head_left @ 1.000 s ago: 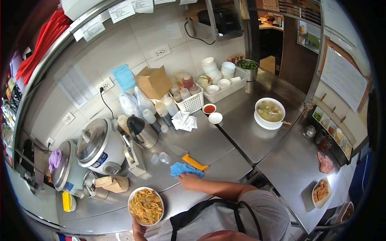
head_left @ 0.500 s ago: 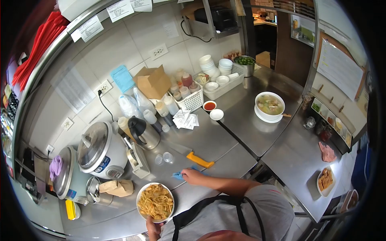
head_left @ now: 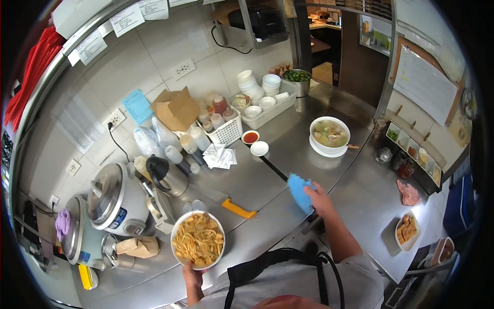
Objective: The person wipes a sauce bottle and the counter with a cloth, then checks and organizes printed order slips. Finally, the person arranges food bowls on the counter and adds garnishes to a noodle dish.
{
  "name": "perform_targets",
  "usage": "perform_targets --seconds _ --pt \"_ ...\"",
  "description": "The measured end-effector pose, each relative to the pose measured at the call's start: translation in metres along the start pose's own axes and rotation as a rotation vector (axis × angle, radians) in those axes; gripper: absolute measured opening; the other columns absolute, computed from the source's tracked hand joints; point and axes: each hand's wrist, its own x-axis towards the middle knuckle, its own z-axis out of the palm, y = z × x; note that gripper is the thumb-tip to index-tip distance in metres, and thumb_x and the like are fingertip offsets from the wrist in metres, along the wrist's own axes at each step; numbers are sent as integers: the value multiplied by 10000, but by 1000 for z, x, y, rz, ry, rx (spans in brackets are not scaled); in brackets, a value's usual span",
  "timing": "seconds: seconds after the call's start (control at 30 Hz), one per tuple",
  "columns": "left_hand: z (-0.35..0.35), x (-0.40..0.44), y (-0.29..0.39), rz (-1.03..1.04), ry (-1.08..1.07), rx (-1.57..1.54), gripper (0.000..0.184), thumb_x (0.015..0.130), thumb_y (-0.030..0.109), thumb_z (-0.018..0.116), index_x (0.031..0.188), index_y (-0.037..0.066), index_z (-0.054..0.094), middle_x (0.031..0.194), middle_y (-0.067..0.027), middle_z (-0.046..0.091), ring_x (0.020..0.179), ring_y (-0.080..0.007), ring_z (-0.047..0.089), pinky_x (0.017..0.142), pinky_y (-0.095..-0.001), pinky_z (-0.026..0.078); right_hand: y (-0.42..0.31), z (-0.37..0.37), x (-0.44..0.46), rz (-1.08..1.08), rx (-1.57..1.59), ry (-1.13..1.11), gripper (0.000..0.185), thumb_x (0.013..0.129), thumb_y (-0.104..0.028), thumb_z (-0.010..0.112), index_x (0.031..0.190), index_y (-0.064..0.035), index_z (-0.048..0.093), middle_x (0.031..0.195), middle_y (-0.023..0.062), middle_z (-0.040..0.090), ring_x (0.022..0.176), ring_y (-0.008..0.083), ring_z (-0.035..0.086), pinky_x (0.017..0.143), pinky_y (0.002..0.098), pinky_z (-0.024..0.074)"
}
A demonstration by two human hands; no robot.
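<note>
A white bowl (head_left: 217, 259) heaped with noodles is in my left hand (head_left: 192, 275), whose fingers grip its near side above the counter's front edge. My right hand (head_left: 320, 200) is closed on a blue cloth (head_left: 300, 194), which spreads out over the steel counter near a seam. Between the two hands lies a knife with an orange-yellow handle (head_left: 239, 209), its blade toward the back. Small clear cups (head_left: 198, 205) stand just behind the noodle bowl, partly hidden by it.
A white soup bowl (head_left: 329, 150) stands at the back right. A dish of fried food (head_left: 399, 238) and a pink cloth (head_left: 408, 193) lie right. Rice cookers (head_left: 116, 206), a steel jug (head_left: 172, 180), squeeze bottles (head_left: 198, 138) and a sauce dish (head_left: 250, 131) line the back.
My right hand has swung right with the blue cloth, which is lifted and spread. The noodle bowl in my left hand is nearer the camera and now covers part of the clear cups.
</note>
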Motion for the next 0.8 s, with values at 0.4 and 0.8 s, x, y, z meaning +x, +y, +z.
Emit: perform_targets --seconds 0.4,0.8 --pt "206 39 -57 -197 -332 -94 403 808 247 378 1139 22 334 941 -152 540 690 -237 590 419 -274 497 6 -128 16 -381 -1613 348 346 625 -345 580 820 -63 535 954 142 496 973 355 424 814 587 280" --pt "306 50 -127 -244 -418 146 378 835 208 358 1178 82 261 973 -137 519 689 -217 587 456 -278 500 10 -149 53 -475 -1607 67 290 640 -283 566 822 -58 555 900 115 485 976 299 396 858 494 286"
